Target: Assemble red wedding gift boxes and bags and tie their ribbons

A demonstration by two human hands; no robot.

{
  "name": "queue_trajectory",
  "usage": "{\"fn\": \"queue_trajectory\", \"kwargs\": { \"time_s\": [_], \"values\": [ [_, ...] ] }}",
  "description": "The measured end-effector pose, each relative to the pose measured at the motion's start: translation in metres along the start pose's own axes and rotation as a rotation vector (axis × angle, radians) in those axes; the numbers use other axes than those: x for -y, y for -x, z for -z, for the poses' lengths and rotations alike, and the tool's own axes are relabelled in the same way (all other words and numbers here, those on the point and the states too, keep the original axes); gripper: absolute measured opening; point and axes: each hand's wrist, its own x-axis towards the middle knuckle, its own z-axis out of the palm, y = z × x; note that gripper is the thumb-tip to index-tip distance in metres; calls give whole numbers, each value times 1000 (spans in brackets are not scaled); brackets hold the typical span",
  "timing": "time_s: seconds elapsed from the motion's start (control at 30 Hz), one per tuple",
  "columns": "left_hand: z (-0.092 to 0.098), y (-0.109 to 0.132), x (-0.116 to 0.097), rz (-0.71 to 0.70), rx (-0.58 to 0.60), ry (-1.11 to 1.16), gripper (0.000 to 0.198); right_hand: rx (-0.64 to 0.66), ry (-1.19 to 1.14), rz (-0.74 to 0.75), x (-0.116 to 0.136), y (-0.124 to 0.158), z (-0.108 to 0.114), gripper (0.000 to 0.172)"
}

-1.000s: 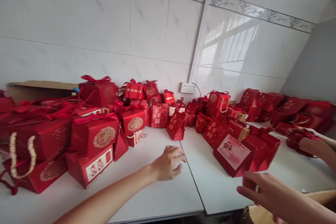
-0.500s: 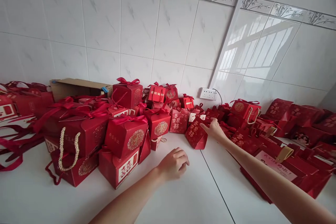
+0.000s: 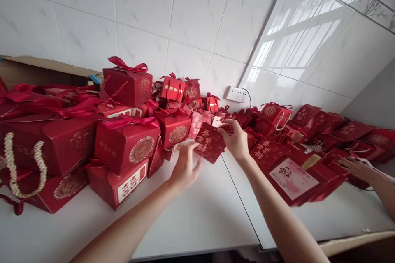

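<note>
A dark red gift box (image 3: pixel 210 143) with gold Chinese characters hangs tilted above the white table, with one printed face towards me. My right hand (image 3: pixel 235 136) grips its upper right edge between thumb and fingers. My left hand (image 3: pixel 187 164) is at the box's lower left edge, fingers stretched forward and thumb apart, slightly blurred. Whether its fingertips touch the box I cannot tell. Just behind stand a matching box (image 3: pixel 195 125) and a red box with a round gold emblem (image 3: pixel 173 129).
Stacked red boxes with ribbon bows (image 3: pixel 126 144) stand close on my left. Red bags with a pink picture card (image 3: pixel 291 178) lie to the right, where another person's hand (image 3: pixel 359 169) rests on bags. A power strip (image 3: pixel 235 94) is by the wall.
My right hand has lifted the box off the table and turned it. My left hand has moved up to the box, its curled fingers now extended. Another person's hand has appeared at right; the view has shifted.
</note>
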Motion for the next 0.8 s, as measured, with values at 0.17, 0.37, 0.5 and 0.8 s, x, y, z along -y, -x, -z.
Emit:
{"fn": "queue_trajectory", "kwargs": {
  "time_s": [0.17,0.37,0.5,0.8],
  "values": [
    [5,-8,-10,146,-80,80,51,143,-263,69,11,42,3,27],
    [20,-19,-24,200,-60,177,13,172,-456,43,18,40,-2,33],
    [27,-26,-24,166,11,173,7,205,-495,125,15,35,-9,25],
    [31,-32,-46,100,-22,176,11,-16,-502,137,15,67,-13,23]
  ]
}}
